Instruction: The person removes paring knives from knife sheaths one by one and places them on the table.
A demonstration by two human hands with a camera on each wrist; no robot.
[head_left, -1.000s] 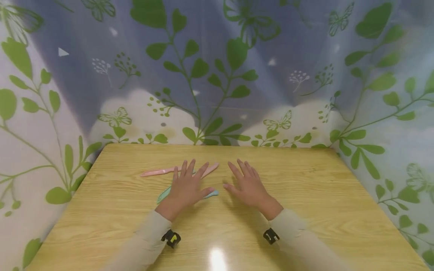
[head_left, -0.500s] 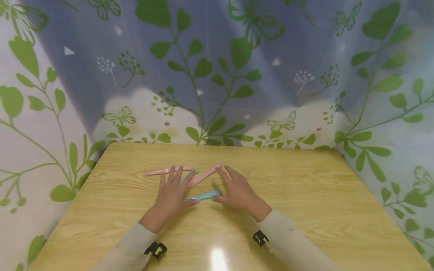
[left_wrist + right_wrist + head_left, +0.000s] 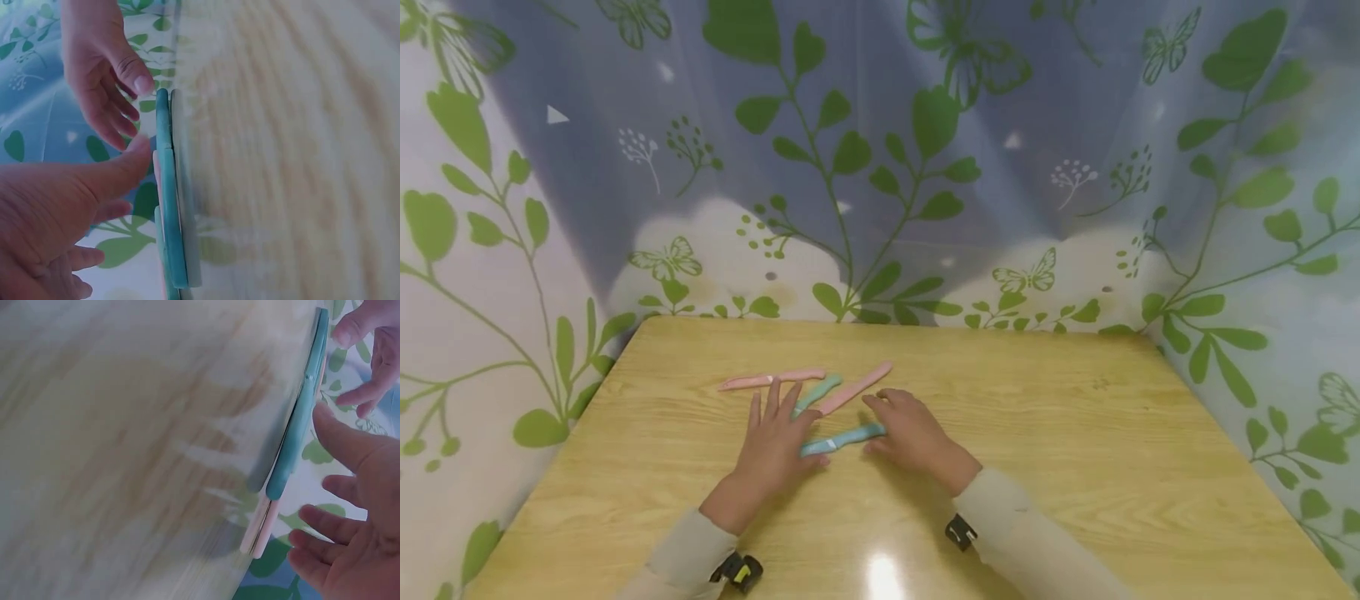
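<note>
A slim blue knife-shaped tool (image 3: 844, 438), with a white mark near its middle, lies on the wooden table between both hands. My left hand (image 3: 771, 454) hovers at its left end, fingers spread, thumb below it. At the other end my right hand (image 3: 913, 433) has loosely bent fingers, thumb and fingertips close around the tip. Both wrist views show the thumbs beside the blue tool (image 3: 172, 206) with a gap between fingers and thumb. Behind it lie a similar green one (image 3: 820, 394), partly hidden by my left fingers, and two pink ones, one slanted (image 3: 856, 390) and one farther left (image 3: 748, 382).
The wood-grain table (image 3: 1060, 417) reaches back to a curtain (image 3: 880, 208) printed with leaves and butterflies, which also hangs along both sides. A bright light reflection (image 3: 883, 575) shows near the front edge.
My left hand has moved left and toward me, uncovering the blue, green and pink tools. My right hand has moved left and lower to the blue tool's right end, its fingers bending.
</note>
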